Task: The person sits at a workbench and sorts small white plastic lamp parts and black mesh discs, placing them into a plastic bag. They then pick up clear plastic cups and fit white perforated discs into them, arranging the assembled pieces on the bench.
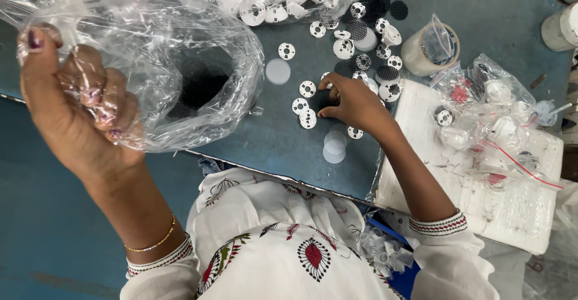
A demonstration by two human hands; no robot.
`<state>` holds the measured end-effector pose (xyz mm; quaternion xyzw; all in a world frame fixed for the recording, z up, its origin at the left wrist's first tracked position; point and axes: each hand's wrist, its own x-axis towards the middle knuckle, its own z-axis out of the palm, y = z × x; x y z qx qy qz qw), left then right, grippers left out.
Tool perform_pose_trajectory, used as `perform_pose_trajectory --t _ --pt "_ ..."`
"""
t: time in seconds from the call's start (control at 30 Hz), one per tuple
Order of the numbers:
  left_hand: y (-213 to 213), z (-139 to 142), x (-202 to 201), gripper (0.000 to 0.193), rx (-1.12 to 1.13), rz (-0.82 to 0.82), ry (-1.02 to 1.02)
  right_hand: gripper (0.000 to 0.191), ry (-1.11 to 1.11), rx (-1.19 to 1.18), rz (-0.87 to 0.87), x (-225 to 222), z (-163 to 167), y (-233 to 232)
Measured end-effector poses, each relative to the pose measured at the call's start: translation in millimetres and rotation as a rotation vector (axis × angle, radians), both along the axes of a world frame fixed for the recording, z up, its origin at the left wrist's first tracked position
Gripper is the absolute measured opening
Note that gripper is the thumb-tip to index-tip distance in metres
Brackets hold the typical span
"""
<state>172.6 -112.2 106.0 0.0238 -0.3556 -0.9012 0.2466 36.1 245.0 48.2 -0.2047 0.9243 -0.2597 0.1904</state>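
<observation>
Left hand (72,104) raised nearest the lens, fist closed on a clear plastic bag (174,65) with its mouth facing right.
Right hand (352,101) rests farther right on the worktop (271,137), fingertips curled over small white perforated discs (304,104), beside the bag's opening.

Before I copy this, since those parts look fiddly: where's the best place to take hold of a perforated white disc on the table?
Probably by its rim, from above: each white disc lies flat on the table, thin and round, so fingertips pinch opposite edges.
</observation>
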Motion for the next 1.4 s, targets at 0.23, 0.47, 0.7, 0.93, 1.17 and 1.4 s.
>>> perform_pose_trajectory --t 0.23,0.47,0.7,0.93,1.17,1.4 --pt "9.8 15.0 -3.1 0.017 -0.060 -0.017 0.018 0.038 -0.011 -0.166 0.155 -20.2 3.4 7.4" --pt "35.4 25.9 -6.9 0.012 -0.186 0.041 0.017 0.026 -0.192 -0.749 0.129 -12.9 112.8 -13.9" --pt "63.2 32.1 -11.8 0.010 -0.220 -0.093 0.107 0.033 0.580 -0.332 0.386 44.1 133.8 -132.9" --pt "65.0 35.4 -17.0 0.009 -0.188 -0.052 0.044 0.023 0.435 -0.410 0.467 30.9 119.7 -104.2" --pt "57.3 28.4 -15.2 0.012 -0.156 -0.087 0.075 0.007 0.415 -0.498 -0.112 -122.7 55.1 40.9" --pt "53.6 25.4 -16.4 0.009 -0.166 -0.074 0.075 0.089 0.374 0.145 0.113 -226.9 -33.9 99.0"
